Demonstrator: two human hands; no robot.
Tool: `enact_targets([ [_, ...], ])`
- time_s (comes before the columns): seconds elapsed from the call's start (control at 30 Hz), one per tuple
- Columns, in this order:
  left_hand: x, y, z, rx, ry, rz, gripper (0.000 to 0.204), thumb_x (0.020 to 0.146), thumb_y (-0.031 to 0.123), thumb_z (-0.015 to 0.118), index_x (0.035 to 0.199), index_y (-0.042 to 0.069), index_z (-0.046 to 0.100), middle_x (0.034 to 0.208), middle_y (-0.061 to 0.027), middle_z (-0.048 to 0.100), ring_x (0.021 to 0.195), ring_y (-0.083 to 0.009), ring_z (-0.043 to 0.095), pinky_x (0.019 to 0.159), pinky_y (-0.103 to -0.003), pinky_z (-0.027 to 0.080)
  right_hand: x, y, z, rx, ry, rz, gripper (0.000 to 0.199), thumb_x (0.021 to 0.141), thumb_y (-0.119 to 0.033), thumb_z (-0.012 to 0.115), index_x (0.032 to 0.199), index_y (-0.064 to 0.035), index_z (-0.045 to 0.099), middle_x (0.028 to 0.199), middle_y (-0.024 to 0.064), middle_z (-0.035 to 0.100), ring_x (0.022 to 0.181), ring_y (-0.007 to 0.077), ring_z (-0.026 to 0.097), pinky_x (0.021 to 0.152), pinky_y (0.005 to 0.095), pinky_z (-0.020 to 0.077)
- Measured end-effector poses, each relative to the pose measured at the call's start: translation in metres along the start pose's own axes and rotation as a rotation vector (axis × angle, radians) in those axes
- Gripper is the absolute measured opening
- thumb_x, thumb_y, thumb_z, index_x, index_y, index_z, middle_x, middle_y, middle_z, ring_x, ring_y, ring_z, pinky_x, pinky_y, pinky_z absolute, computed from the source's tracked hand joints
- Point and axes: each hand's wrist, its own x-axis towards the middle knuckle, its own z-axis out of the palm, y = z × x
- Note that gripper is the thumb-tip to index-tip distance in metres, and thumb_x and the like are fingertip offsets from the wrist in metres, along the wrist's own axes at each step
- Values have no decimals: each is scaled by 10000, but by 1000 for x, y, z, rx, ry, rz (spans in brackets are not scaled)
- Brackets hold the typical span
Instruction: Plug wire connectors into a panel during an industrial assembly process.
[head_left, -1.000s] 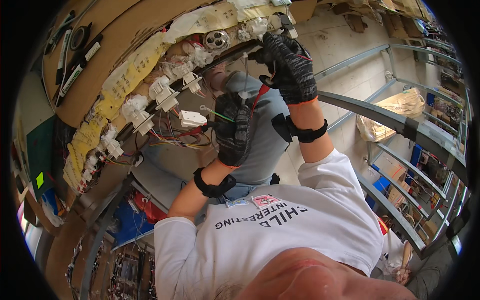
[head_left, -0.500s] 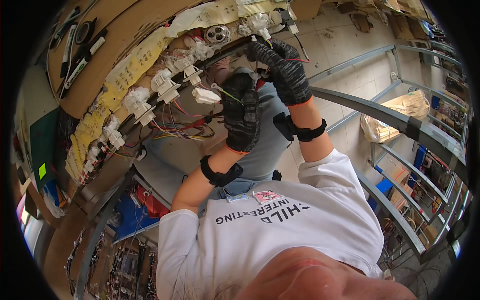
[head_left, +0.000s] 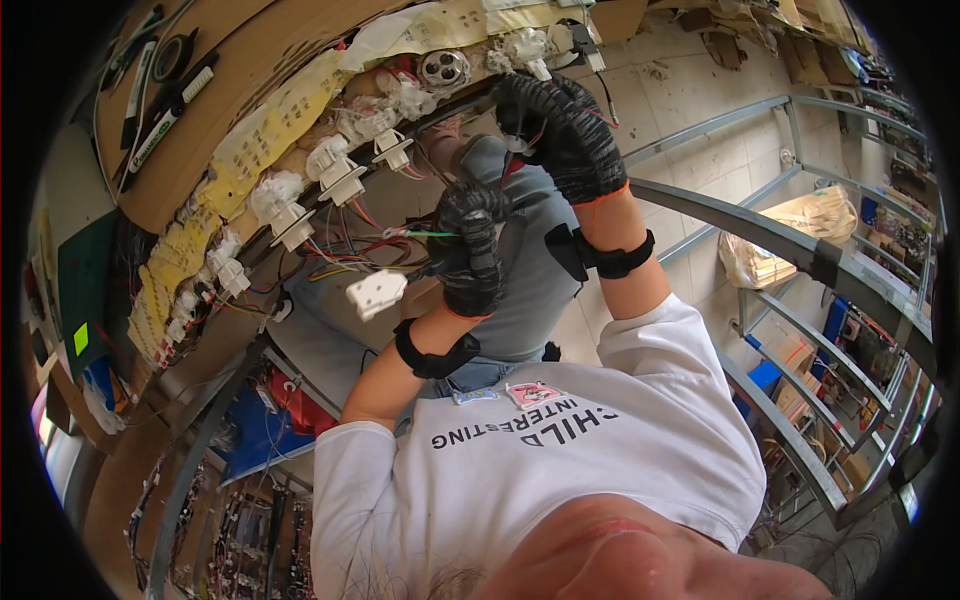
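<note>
My left hand [head_left: 470, 250], in a dark grey knit glove, is closed on a wire harness. A green wire [head_left: 428, 234] sticks out from its fingers to the left, and a white plastic connector [head_left: 377, 294] hangs beside that hand. Higher and to the right, my right hand [head_left: 562, 135], gloved alike, has its fingers curled round part of the harness below the board's edge; its fingertips are partly hidden. Close above it, a white connector housing [head_left: 528, 48] is fixed on the board's rim. More white housings [head_left: 335, 170] line that rim, with coloured wires [head_left: 345, 250] hanging below.
The brown board [head_left: 265, 70] carries yellow paper labels [head_left: 270, 115], markers [head_left: 172, 115] and a roll of black tape [head_left: 173, 60]. A metal frame rack [head_left: 750, 220] stands on the right, near a plastic-wrapped bundle [head_left: 790, 235]. Wire bundles [head_left: 250, 540] hang at lower left.
My left hand has moved down and slightly left, pulling away from the right hand. The white connector beside it has swung down and left. My right hand has shifted only slightly.
</note>
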Motion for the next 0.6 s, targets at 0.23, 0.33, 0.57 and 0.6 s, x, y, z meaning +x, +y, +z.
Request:
enact_targets([
  [0.23,-11,1,5,-123,269,-89,262,895,279,488,1001,39,487,849,-2,537,681,-94,497,565,-217,408,16,14,-6,-556,-116,-574,332,630,77,640,950,-3,601,741,49,575,654,106,534,586,247,448],
  [0.33,-5,22,-1,-387,134,-289,202,900,246,481,1016,81,485,876,13,511,665,-72,477,547,-197,397,-4,-1,0,-836,-44,-731,296,660,18,658,950,2,600,792,56,601,708,109,546,632,250,455],
  [0.57,0,7,-10,-1343,-237,-287,140,941,187,408,1006,108,503,912,-1,503,724,-72,478,586,-190,406,-85,-19,18,-1109,578,-848,219,805,-196,614,923,-12,610,813,105,617,736,182,588,666,303,459],
  [0.6,-3,10,-11,-1344,-237,-290,140,941,187,408,1006,108,503,912,-1,503,724,-72,478,586,-190,406,-90,-22,24,-1131,368,-851,194,811,-184,603,908,-17,615,804,121,613,723,194,590,656,314,463],
])
